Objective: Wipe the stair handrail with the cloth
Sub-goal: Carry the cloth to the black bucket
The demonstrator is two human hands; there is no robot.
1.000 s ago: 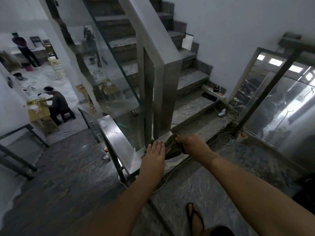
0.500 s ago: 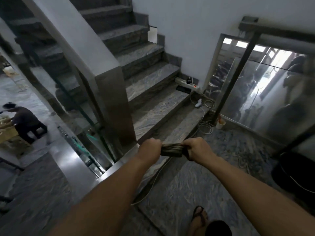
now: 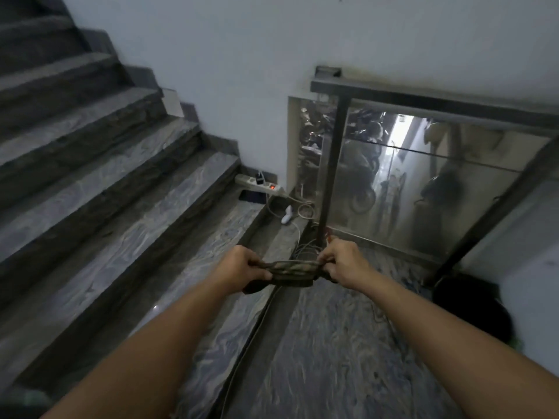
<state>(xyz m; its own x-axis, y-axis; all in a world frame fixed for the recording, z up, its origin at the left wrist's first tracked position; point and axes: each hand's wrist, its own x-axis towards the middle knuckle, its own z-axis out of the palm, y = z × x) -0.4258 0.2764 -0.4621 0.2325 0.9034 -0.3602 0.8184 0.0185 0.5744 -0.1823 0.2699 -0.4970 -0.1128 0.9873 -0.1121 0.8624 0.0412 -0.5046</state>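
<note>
One view only, worn on the person's head, tilted forward and steeply down. Both forearms run in from six o'clock, close under the lens, meeting at centre frame. Stairs (image 3: 115,182) climb toward ten o'clock; the glass railing panel (image 3: 423,182) sits at two o'clock, the wall (image 3: 272,40) at twelve.

No readable text from where I stand on the landing.

Nothing I look at carries lettering, a brand, a number or a sign that I can make out: not the cloth (image 3: 289,272), not the power strip (image 3: 259,185) against the wall, whose markings are too small and blurred.
</note>
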